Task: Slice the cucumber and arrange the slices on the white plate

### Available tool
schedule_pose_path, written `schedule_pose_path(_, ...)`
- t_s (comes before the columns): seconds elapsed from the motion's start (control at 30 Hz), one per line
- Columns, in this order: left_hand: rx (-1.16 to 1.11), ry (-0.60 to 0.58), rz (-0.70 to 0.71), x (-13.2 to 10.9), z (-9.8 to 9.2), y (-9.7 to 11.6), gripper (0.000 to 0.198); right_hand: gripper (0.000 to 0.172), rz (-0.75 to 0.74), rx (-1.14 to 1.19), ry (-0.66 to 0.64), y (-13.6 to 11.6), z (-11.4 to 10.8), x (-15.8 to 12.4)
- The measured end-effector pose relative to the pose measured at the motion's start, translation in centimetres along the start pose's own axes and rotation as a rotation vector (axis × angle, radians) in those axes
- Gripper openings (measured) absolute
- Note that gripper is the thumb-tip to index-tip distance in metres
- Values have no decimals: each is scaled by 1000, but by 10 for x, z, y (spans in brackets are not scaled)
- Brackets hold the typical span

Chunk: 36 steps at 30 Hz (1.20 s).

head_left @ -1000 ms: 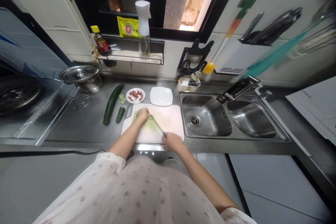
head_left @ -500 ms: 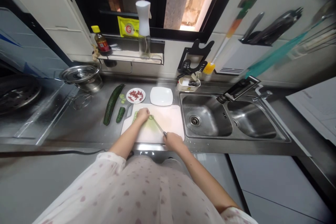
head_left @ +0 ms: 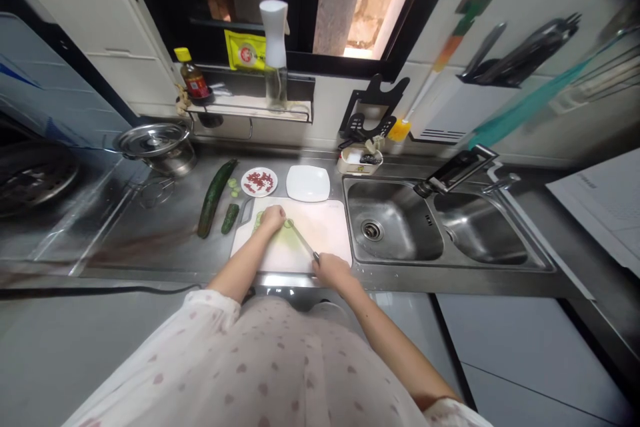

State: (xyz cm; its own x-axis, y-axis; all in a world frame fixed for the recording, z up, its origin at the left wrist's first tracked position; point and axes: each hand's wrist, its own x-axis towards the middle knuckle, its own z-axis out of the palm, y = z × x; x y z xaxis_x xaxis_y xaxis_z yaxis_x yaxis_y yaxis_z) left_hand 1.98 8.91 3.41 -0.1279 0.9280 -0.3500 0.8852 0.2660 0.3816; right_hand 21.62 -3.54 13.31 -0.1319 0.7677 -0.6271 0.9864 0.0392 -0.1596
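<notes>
Knife: held above the cutting board (head_left: 325, 233); the blade (head_left: 302, 239) is pointed away from the body and leftward, its long axis set diagonally.
Right hand (head_left: 333, 271): wrapped around the knife handle, near the board's near edge.
Cucumber slices (head_left: 259, 219): partly covered on the board's left side; one round slice (head_left: 289, 223) is seen by the blade tip.
Left hand (head_left: 273, 219): bunched over the slices; whether they are pinched or merely pressed cannot be told.
Cucumber piece (head_left: 230, 219): placed left of the board.
Long cucumber (head_left: 217, 199): laid farther left, its far end angled right.
Round plate (head_left: 245, 183): set beyond the board, scattered with red bits.
Rectangular dish (head_left: 308, 183): placed just beside it.
</notes>
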Motion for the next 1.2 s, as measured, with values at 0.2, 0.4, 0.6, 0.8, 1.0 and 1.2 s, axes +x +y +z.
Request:
schedule_pose_path(0.2, -2, 1, 10, 3, 2, -2, 14, 41, -9, 11, 5, -2, 0, 3)
schedule_pose_path(0.4, 13, -6, 1, 3, 2, -2, 16, 41, 0, 13, -8, 2, 3, 0)
schedule_pose_path(0.6, 13, 2, 9, 2, 1, -1, 15, 41, 4, 28, -1, 0, 2, -3)
schedule_pose_path(0.8, 16, -9, 10, 1, 0, -1, 15, 40, -3, 28, 8, -2, 1, 1)
schedule_pose_path(1.0, 17, -10, 16, -1, -2, 0, 14, 39, -23, -37, 7, -1, -6, 2)
schedule_pose_path(1.2, 35, -25, 4, 0, -3, 2, 14, 39, -27, -131, 6, -4, -22, 1)
